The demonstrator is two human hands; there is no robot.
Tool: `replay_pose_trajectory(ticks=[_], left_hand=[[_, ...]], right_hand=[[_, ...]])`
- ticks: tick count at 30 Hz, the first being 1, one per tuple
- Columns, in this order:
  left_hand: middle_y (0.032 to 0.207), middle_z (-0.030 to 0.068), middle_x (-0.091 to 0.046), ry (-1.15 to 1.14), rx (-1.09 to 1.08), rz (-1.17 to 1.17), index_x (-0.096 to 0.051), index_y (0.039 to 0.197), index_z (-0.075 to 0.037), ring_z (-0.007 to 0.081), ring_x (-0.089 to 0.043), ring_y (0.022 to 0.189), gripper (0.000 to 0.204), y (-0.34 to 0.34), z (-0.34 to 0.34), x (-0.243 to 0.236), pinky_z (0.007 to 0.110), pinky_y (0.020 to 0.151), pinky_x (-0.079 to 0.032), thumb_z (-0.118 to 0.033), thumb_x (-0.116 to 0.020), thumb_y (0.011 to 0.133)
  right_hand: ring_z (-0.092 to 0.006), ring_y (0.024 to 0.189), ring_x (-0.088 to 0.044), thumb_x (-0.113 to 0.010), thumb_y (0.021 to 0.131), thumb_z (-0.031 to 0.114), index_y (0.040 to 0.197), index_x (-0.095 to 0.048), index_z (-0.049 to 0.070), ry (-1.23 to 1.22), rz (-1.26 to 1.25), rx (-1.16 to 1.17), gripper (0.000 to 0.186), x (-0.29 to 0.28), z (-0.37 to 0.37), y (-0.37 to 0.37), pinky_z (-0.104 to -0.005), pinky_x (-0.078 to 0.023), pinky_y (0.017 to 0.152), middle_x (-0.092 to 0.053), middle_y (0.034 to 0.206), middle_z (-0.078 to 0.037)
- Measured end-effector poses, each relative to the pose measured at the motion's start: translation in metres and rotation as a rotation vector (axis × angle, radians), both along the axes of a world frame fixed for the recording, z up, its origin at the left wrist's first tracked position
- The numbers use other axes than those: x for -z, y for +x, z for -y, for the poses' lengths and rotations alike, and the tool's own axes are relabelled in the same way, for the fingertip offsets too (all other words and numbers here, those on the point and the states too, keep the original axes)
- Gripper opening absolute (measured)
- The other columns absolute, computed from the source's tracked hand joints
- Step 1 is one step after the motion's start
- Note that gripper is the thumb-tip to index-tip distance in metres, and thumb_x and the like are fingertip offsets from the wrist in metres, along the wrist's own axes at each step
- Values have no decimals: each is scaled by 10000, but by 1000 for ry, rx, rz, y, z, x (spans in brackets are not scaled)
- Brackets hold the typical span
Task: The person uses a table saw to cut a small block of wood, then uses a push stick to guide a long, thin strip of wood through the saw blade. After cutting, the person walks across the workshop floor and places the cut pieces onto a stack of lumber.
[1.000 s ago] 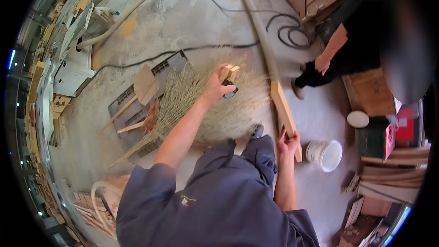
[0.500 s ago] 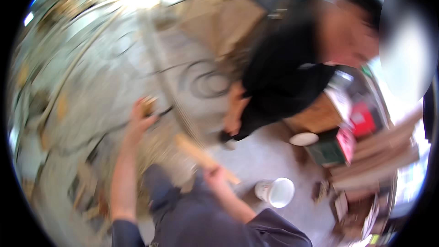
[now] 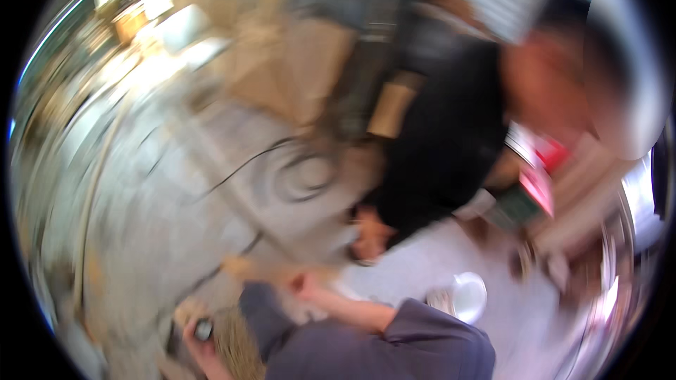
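At the lower left, my left hand is curled round a small round object with a dark face and a pale rim; blur hides its exact kind. A straw-coloured, bristly heap lies right beside that hand. My right hand is closed in front of my body, on a light wooden strip that is smeared by motion. Past my right hand, another person in a black top bends over, with that person's hand hanging low near the floor.
A white bucket stands on the floor to my right. Dark coiled cable lies ahead, and a hose runs along the left. Cardboard leans at the back. A green and pink box is at the right.
The view has swung, shifting the scene. My left hand has come down toward my body with the small round object. My right hand stays on the wooden strip. The other person appears nearer.
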State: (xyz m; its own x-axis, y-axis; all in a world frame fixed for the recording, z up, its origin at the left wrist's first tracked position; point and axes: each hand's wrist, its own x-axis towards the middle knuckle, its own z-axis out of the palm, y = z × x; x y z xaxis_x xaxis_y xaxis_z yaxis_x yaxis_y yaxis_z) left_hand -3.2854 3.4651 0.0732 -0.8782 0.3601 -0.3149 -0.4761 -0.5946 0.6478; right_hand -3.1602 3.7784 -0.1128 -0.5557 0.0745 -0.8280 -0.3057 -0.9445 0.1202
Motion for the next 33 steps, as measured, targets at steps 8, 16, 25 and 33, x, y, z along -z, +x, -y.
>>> replay_pose_trajectory(ticks=[8, 16, 25, 33], left_hand=[[1254, 241, -586, -36, -142, 261, -314, 1546, -211, 394, -622, 1114, 946, -137, -11, 2, 572, 777, -601, -6, -692, 704], [1263, 219, -589, 83, -156, 260, -387, 1494, -202, 378, -622, 1121, 866, -386, -14, -42, 539, 776, -596, -31, -698, 704], [1270, 225, -586, 101, -466, 205, -383, 1500, -226, 400, -633, 1096, 804, -649, 17, -17, 541, 788, -594, -39, -690, 780], [1302, 226, -574, 234, -740, 341, -500, 1416, -215, 437, -575, 1200, 698, -844, 9, -20, 524, 800, -598, -36, -666, 762]], right_hand=[[-276, 901, -710, -613, 804, 179, 1174, -651, 9, 114, -121, -108, 409, -42, -87, -220, -354, -649, 759, -711, 1042, -112], [-236, 1000, -710, -659, 892, 211, 1158, -667, 46, 525, -474, -160, 313, -109, -223, -569, -416, -616, 888, -723, 1133, -71], [-275, 1210, -593, -641, 989, 286, 1351, -527, 28, 744, -617, -89, 459, -129, -173, -951, -457, -480, 1073, -638, 1257, -123], [-372, 1126, -650, -542, 945, 127, 1355, -482, -58, 583, -312, -687, 454, -95, -126, -1225, -501, -549, 1005, -647, 1212, -219]])
